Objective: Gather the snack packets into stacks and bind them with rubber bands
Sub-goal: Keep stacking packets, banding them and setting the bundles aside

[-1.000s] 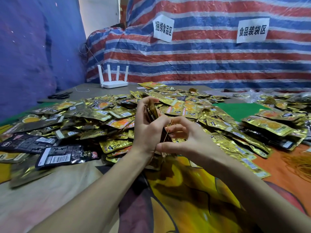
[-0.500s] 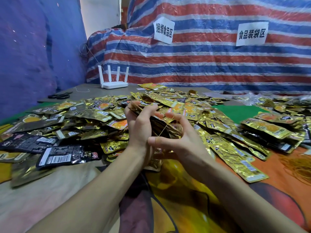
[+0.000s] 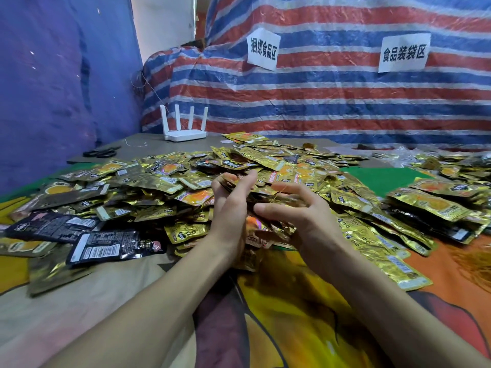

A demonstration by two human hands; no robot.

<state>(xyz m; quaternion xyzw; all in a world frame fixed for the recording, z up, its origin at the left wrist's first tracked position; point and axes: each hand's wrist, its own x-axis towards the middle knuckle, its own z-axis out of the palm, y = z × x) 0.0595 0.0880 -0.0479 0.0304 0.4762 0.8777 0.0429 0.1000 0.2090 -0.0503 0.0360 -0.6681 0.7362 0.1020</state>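
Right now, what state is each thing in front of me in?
left hand: grips packet stack
right hand: fingers spread, blurred, at rubber band
loose packets: heaped, unbound
spare rubber bands: loose heap
scissors: closed, lying flat
router: antennas upright
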